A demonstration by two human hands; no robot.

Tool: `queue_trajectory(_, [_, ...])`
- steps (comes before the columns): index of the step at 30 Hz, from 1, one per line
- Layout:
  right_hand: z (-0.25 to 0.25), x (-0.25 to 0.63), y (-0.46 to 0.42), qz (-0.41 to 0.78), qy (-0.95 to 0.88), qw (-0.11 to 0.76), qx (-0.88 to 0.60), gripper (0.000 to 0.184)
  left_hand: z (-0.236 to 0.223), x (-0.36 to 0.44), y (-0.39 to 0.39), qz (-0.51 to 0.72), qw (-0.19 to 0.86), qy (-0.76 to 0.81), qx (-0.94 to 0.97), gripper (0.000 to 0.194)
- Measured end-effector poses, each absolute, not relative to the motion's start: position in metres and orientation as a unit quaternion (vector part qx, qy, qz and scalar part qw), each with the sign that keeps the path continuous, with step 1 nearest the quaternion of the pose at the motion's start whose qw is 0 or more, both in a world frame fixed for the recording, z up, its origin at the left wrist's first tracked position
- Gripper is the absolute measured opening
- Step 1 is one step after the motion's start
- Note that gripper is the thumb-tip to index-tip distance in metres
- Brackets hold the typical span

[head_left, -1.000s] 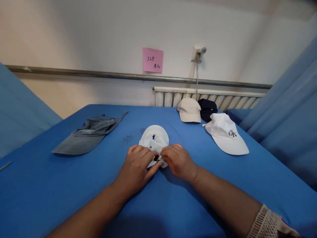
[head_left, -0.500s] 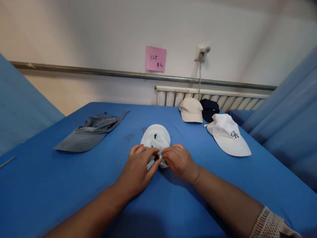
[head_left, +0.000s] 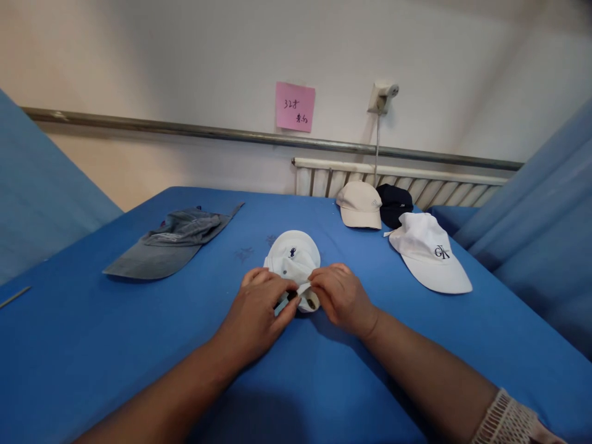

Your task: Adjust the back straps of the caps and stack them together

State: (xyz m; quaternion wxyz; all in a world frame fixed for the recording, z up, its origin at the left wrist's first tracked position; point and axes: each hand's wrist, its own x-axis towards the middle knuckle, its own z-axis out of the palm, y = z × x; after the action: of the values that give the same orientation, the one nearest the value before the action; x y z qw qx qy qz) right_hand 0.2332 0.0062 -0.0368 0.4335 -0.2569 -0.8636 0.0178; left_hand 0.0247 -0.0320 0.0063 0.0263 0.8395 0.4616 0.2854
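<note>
One pale white, curved-brim fabric cap (head_left: 296, 262), mid-tabletop (head_left: 324, 376) on blue covering: probably light, soft, crushable. Your left hand (head_left: 261, 302) pinches its near edge, your right hand (head_left: 345, 299) its narrow white strap (head_left: 304, 288); both suit gripping.

Five baseball caps (head_left: 303, 259) (head_left: 157, 256) (head_left: 358, 200) (head_left: 396, 202) (head_left: 423, 246): one grey, one beige, one navy, two white; one left hand (head_left: 261, 305), one right hand (head_left: 345, 298); two blue curtains (head_left: 41, 191) (head_left: 541, 209); one pink sticky note (head_left: 295, 107); one radiator (head_left: 333, 165); one metal rail (head_left: 208, 131); one wall socket (head_left: 375, 94); one thin stick (head_left: 15, 297)
</note>
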Motion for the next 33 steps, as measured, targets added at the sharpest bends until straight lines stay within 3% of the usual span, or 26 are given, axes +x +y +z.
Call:
queue_trajectory(5, [-0.035,0.227,0.002,0.060,-0.880,0.403,-0.243,0.044,0.003,0.021,-0.030,0.301,0.028,0.467,0.831,0.016])
queue_trajectory(10, [-0.043,0.220,0.002,0.044,-0.875,0.411,-0.254,0.027,0.005,0.021,-0.031,0.283,0.022,0.449,0.847,0.025])
queue_trajectory(18, [-0.043,0.224,0.002,0.040,-0.863,0.434,-0.256,0.022,0.003,0.026,-0.033,0.300,-0.016,0.436,0.849,0.019])
queue_trajectory(28, [-0.039,0.229,0.007,0.069,-0.841,0.472,-0.257,0.013,0.006,0.017,-0.028,0.274,0.026,0.402,0.874,0.026])
queue_trajectory(33, [-0.041,0.226,0.007,0.059,-0.841,0.474,-0.254,0.012,0.003,0.022,-0.030,0.266,-0.016,0.421,0.867,0.020])
